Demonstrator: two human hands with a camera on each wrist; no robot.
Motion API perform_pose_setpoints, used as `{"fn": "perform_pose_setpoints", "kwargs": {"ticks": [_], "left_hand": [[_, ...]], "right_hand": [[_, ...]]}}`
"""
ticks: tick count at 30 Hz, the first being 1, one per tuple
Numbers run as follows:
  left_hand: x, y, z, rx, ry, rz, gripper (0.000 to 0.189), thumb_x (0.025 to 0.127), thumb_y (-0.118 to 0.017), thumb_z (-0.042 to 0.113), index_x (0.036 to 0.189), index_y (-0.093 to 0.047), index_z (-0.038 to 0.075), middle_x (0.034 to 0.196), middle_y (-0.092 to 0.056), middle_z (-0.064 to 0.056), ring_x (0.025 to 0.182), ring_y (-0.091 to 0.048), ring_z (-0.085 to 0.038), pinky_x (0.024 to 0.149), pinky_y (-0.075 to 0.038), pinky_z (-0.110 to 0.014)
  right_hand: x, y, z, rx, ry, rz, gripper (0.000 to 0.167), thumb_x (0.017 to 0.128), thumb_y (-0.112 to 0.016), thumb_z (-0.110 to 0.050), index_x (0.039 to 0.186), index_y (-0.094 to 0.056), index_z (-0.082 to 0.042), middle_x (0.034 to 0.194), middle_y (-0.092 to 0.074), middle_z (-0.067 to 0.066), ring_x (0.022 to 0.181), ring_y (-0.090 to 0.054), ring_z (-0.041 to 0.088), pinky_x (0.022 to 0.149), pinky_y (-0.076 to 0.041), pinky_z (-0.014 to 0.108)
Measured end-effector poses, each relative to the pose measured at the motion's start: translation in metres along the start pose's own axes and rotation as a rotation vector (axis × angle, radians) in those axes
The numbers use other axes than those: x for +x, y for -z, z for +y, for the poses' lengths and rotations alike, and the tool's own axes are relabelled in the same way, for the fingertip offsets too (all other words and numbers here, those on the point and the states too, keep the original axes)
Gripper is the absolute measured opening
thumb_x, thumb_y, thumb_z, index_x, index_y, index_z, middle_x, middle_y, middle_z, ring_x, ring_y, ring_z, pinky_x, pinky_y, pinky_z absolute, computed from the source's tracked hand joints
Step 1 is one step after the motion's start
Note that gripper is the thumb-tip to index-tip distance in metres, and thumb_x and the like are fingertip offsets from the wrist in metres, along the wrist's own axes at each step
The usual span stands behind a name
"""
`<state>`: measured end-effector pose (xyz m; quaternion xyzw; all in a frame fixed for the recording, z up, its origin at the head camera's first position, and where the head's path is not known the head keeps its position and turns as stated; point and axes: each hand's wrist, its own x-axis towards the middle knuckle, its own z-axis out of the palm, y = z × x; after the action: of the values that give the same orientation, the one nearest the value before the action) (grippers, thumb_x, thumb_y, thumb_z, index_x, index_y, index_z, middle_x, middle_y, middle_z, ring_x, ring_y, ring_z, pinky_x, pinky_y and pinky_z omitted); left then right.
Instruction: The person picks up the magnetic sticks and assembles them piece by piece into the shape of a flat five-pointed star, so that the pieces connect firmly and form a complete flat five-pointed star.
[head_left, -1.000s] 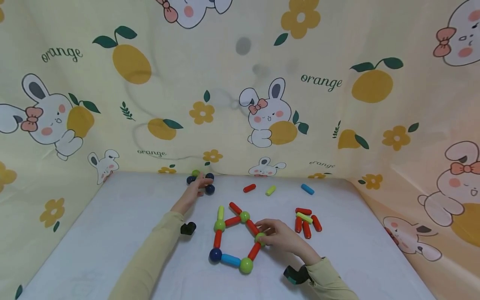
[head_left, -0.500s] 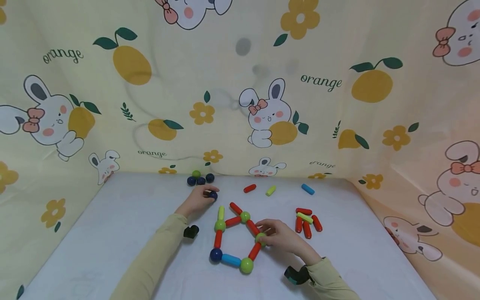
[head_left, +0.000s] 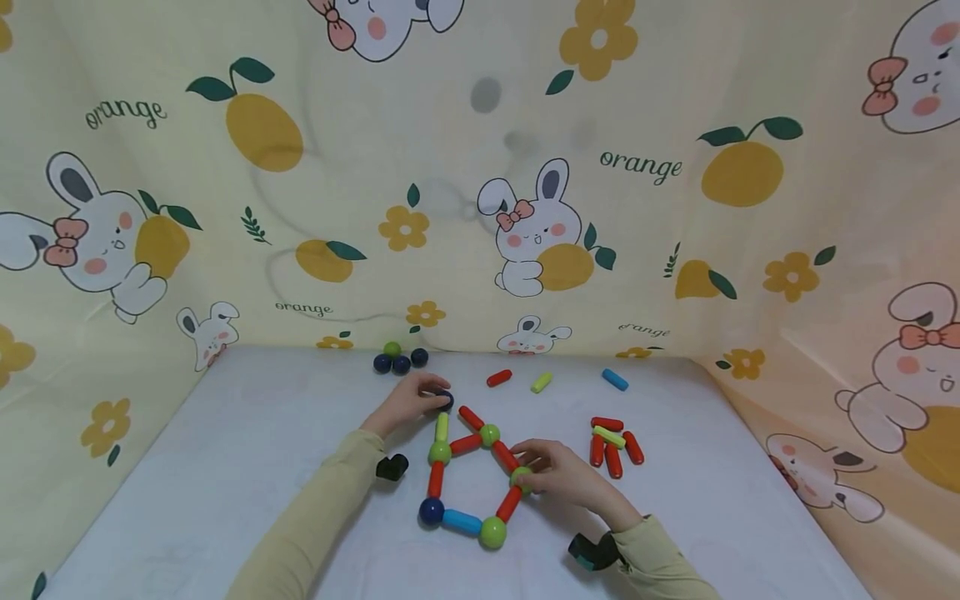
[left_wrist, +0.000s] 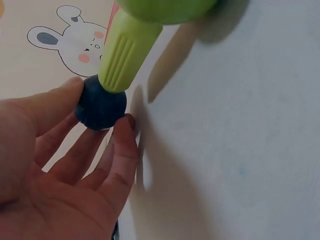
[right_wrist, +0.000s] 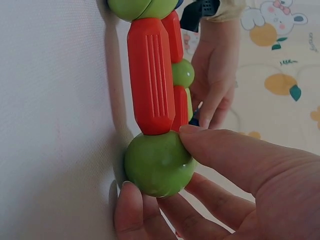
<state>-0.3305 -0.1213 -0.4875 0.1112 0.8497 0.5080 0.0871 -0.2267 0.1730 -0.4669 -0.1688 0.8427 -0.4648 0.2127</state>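
A five-cornered ring of coloured rods and balls lies on the table, with green balls and one dark blue ball (head_left: pixel 431 511) at its corners. From its top jut a yellow-green rod (left_wrist: pixel 127 52) and a red rod (head_left: pixel 470 417). My left hand (head_left: pixel 405 403) pinches a loose dark blue ball (left_wrist: pixel 100 106) between thumb and fingers, at the tip of the yellow-green rod; in the left wrist view they appear to touch. Thumb and fingers of my right hand (head_left: pixel 566 477) grip the green ball (right_wrist: pixel 160 164) at the ring's right corner, with a red rod (right_wrist: pixel 151 75) joined to it.
Several dark blue balls (head_left: pixel 401 365) and a green ball (head_left: pixel 392 348) sit at the back left. Farther right lie a red rod (head_left: pixel 499 377), a yellow-green rod (head_left: pixel 542 382) and a blue rod (head_left: pixel 615 380). A pile of rods (head_left: pixel 613 458) is right of the ring.
My left hand has taken a dark blue ball from the group at the back and brought it forward and right to the yellow-green rod's tip. My right hand stays on the green ball.
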Motion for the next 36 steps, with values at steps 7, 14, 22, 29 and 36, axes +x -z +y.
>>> {"fn": "perform_pose_setpoints", "kwargs": {"ticks": [7,14,22,29,36], "left_hand": [[-0.001,-0.004,0.002,-0.004,0.033,-0.016,0.03,0.088,-0.07,0.018,0.116,-0.065,0.005,0.105,-0.066,-0.005,0.088,-0.06,-0.02,0.072,-0.054,-0.03],[-0.004,-0.003,0.003,-0.005,0.028,-0.011,0.027,0.09,-0.069,0.018,0.113,-0.067,0.004,0.103,-0.065,-0.005,0.088,-0.061,-0.018,0.074,-0.055,-0.03],[-0.006,-0.004,0.001,-0.032,0.027,-0.001,0.025,0.09,-0.068,0.017,0.111,-0.068,0.004,0.103,-0.065,-0.005,0.089,-0.06,-0.019,0.076,-0.055,-0.03],[-0.004,-0.006,-0.003,-0.015,0.027,-0.016,0.027,0.09,-0.068,0.019,0.113,-0.068,0.006,0.103,-0.065,-0.004,0.09,-0.059,-0.019,0.077,-0.054,-0.029],[-0.006,-0.003,0.002,0.008,0.032,0.017,0.026,0.089,-0.069,0.018,0.112,-0.069,0.005,0.102,-0.066,-0.003,0.089,-0.06,-0.018,0.077,-0.054,-0.03]], "right_hand": [[0.0,0.0,0.0,0.001,0.001,0.0,0.042,0.088,-0.069,-0.017,0.127,-0.057,-0.006,0.113,-0.061,0.01,0.098,-0.057,0.025,0.075,-0.055,0.035],[0.01,0.009,-0.006,-0.083,0.039,-0.01,0.038,0.09,-0.067,-0.02,0.124,-0.058,-0.003,0.106,-0.062,0.006,0.093,-0.058,0.022,0.075,-0.053,0.033],[0.054,0.029,-0.023,-0.044,0.034,-0.009,0.035,0.096,-0.057,-0.016,0.126,-0.056,0.003,0.107,-0.063,0.013,0.095,-0.061,0.034,0.081,-0.054,0.037],[0.091,0.023,-0.023,-0.023,0.002,-0.055,0.034,0.095,-0.059,-0.018,0.124,-0.06,-0.001,0.104,-0.065,0.008,0.09,-0.062,0.026,0.083,-0.053,0.035],[0.114,0.013,-0.024,-0.059,0.008,-0.06,0.029,0.092,-0.065,-0.019,0.117,-0.066,-0.005,0.091,-0.066,0.004,0.078,-0.057,0.019,0.071,-0.049,0.027]]}}
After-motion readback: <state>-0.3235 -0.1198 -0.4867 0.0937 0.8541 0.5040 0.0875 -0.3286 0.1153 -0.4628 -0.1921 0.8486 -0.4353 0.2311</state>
